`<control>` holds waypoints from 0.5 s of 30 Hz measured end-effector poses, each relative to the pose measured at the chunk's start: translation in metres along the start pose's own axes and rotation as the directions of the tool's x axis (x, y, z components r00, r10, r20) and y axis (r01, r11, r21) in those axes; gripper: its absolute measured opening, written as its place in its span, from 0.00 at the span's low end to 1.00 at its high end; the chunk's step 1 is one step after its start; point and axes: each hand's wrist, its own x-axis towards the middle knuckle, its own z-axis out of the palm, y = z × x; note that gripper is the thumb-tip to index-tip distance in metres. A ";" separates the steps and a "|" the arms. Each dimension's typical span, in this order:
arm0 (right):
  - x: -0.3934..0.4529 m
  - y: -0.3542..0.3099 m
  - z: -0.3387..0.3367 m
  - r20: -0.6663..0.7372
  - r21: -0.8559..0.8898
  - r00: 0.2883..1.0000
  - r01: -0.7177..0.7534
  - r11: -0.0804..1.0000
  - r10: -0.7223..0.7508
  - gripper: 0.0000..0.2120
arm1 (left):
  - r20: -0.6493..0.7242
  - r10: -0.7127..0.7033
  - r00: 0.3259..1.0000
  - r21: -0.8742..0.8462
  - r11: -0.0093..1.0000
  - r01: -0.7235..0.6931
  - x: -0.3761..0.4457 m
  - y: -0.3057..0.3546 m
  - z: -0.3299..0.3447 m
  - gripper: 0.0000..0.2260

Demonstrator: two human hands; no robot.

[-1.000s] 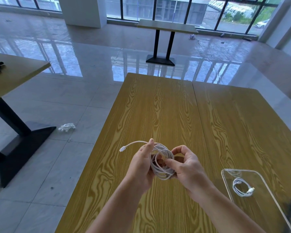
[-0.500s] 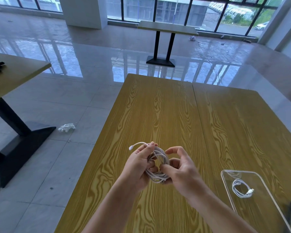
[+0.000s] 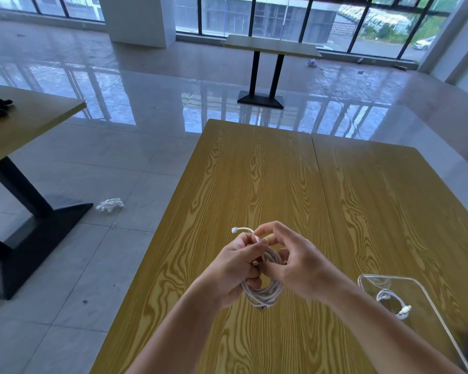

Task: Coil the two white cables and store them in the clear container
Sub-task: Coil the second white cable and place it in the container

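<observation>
A: What is the left hand (image 3: 234, 268) doing?

B: It grips the coiled white cable (image 3: 262, 288), fingers curled round one side of the loops. The bundle hangs between the two hands, above the wooden table (image 3: 254, 171), and its lower loops drop below the left palm.

A: And the right hand (image 3: 295, 265)?

B: It sits just to the right of the left one, touching the same coil. Its thumb and forefinger pinch the loose cable end (image 3: 241, 229) near the top of the bundle, while the other fingers curl against the loops. The short free tail sticks out up and to the left of the left hand's knuckles, ending in a small white connector.

A: Where is the other cable?

B: The second white cable (image 3: 392, 302) lies already coiled inside the clear container (image 3: 362, 279), to the right of the right wrist and a little nearer the person. The container rests on the table, well apart from the left hand.

A: Anything else around?

B: Off to the left of the left forearm, down on the tiled floor (image 3: 79, 252), lies a crumpled white scrap (image 3: 110, 205), beside the black base of another table (image 3: 25, 120). A third table (image 3: 272, 45) stands far ahead of both hands, by the windows.
</observation>
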 end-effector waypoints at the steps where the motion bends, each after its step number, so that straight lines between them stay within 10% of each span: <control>1: 0.001 0.000 0.001 -0.011 0.001 1.000 0.010 1.000 -0.010 0.21 | 0.007 0.001 1.000 0.001 1.000 -0.001 0.000 0.001 0.000 0.09; 7: 0.008 0.006 0.004 -0.259 -0.019 0.966 -0.016 1.000 0.010 0.15 | -0.098 0.148 0.984 -0.159 0.974 -0.163 0.000 -0.008 -0.003 0.29; 15: 0.007 0.008 0.008 -0.343 -0.085 0.936 -0.112 0.990 0.076 0.22 | -0.299 0.409 0.862 0.203 0.910 -0.361 0.008 -0.018 -0.001 0.11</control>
